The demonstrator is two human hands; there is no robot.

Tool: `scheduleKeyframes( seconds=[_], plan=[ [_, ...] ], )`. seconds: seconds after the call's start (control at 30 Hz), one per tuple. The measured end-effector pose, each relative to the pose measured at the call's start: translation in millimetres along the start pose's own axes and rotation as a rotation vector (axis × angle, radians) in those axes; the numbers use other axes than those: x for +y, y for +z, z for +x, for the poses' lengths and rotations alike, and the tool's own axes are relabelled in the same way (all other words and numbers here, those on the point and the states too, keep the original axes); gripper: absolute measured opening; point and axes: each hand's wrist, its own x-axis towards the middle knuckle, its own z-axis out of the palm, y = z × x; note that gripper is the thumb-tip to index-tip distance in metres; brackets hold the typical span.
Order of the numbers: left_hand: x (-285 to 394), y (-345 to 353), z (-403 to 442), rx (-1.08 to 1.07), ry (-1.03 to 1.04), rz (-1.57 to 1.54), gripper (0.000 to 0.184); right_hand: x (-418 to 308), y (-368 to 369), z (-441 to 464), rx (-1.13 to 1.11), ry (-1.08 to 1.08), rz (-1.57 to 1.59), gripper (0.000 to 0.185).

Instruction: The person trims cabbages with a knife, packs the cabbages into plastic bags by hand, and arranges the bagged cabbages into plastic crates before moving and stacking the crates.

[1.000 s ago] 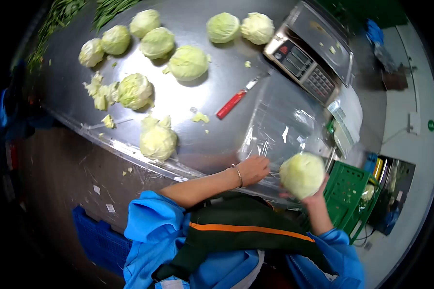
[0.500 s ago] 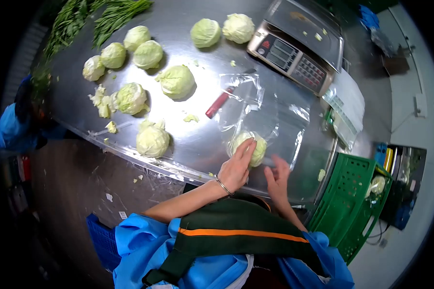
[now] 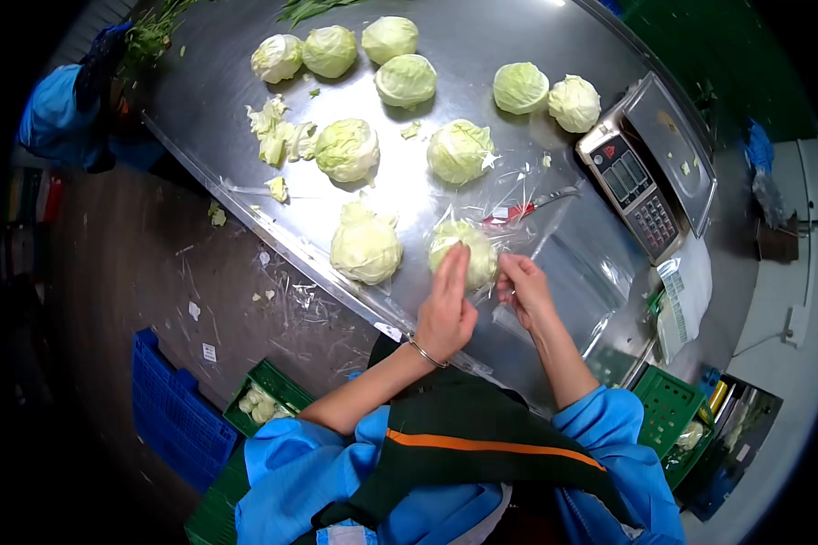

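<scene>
A pale green cabbage [image 3: 471,245] sits on the metal table near its front edge, with clear plastic film around part of it. My left hand [image 3: 445,313] lies against its near side, fingers stretched out together. At the cabbage's right side, my right hand [image 3: 525,292] is closed in a pinch on the edge of the clear plastic film [image 3: 501,289]. A red-handled knife [image 3: 511,213] lies just behind, partly covered by film. More clear plastic sheets [image 3: 591,272] lie flat to the right. Another cabbage [image 3: 366,243] rests close by on the left.
Several more cabbages [image 3: 346,150] and torn leaves [image 3: 277,136] are spread over the metal table [image 3: 463,68]. A digital scale [image 3: 641,195] stands at right. Green crates [image 3: 668,409] are at lower right, a blue crate [image 3: 168,391] at lower left. Another person's blue sleeve [image 3: 59,118] shows at far left.
The view has swung, shifting the table's contents. My right hand has come in to the cabbage's side and closed on the film. My left hand stays on the cabbage.
</scene>
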Motion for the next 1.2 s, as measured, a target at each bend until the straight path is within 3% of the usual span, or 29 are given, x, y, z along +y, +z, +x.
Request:
scheduleKeyframes(
  seconds=[0.17, 0.27, 0.37, 0.43, 0.47, 0.5, 0.57, 0.6, 0.63, 0.7, 0.77, 0.87, 0.97, 1.03, 1.1, 1.13, 1.2],
  plan=[
    [17.9, -53.0, 35.2, 0.014, -0.185, -0.273, 0.079, -46.9, 13.6, -37.6, -0.033, -0.2, 0.125, 0.01],
    [27.2, -89.6, 57.9, -0.117, -0.263, -0.426, 0.078, -80.4, 1.9, -74.3, -0.056, -0.33, -0.155, 0.009],
    [29.2, -105.6, 68.4, -0.238, -0.264, -0.531, 0.079, -111.6, -16.3, -87.6, -0.135, -0.285, -0.58, 0.009],
    [38.6, -113.3, 71.1, -0.327, -0.301, -0.537, 0.079, -126.3, -26.2, -74.1, -0.002, -0.523, -1.044, 0.01],
    [36.5, -109.7, 70.0, -0.358, -0.271, -0.555, 0.08, -136.2, -10.2, -70.2, 0.067, -0.743, -1.133, 0.011],
    [34.7, -104.1, 68.4, -0.376, -0.273, -0.558, 0.08, -151.8, 18.0, -68.4, 0.104, -0.805, -1.088, 0.012],
    [32.0, -90.8, 63.8, -0.439, -0.274, -0.55, 0.08, -179.1, 102.3, -68.6, -0.217, -0.941, -1.182, 0.029],
    [31.5, -84.9, 60.1, -0.434, -0.217, -0.538, 0.08, -181.4, 137.7, -45.4, -0.464, -1.175, -1.296, 0.044],
    [31.5, -78.8, 56.1, -0.429, -0.157, -0.527, 0.079, -173.1, 172.7, -24.0, -0.557, -1.277, -1.387, 0.065],
    [33.7, -71.7, 48.1, -0.414, -0.096, -0.54, 0.077, -138.0, 232.3, 40.3, -0.58, -1.243, -1.747, 0.09],
    [33.2, -69.3, 43.7, -0.43, -0.105, -0.567, 0.076, -109.8, 273.0, 68.2, -0.521, -1.176, -2.088, 0.088],
    [33.0, -74.7, 42.1, -0.505, -0.148, -0.573, 0.075, -99.9, 290.9, 92.9, -0.576, -0.994, -2.061, 0.087],
    [37.2, -81.4, 40.3, -0.508, -0.144, -0.615, 0.077, -127.7, 249.8, 84.9, -0.478, -0.99, -1.659, 0.085],
    [34.3, -77.9, 40.5, -0.506, -0.101, -0.636, 0.08, -150.5, 193.5, 53.8, -0.518, -1.38, -1.24, 0.089],
    [33.1, -73.0, 45.5, -0.517, -0.095, -0.658, 0.082, -177.1, 133.2, -36.7, -0.44, -0.982, -0.976, 0.095],
    [33.6, -71.1, 49.9, -0.525, -0.105, -0.676, 0.082, -175.7, 96.5, -66.9, -0.535, -0.765, -0.549, 0.103],
    [41.0, -74.4, 58.3, -0.578, -0.104, -0.644, 0.082, -132.9, 22.3, -100.5, -0.632, -0.54, -0.047, 0.113]
  ],
)
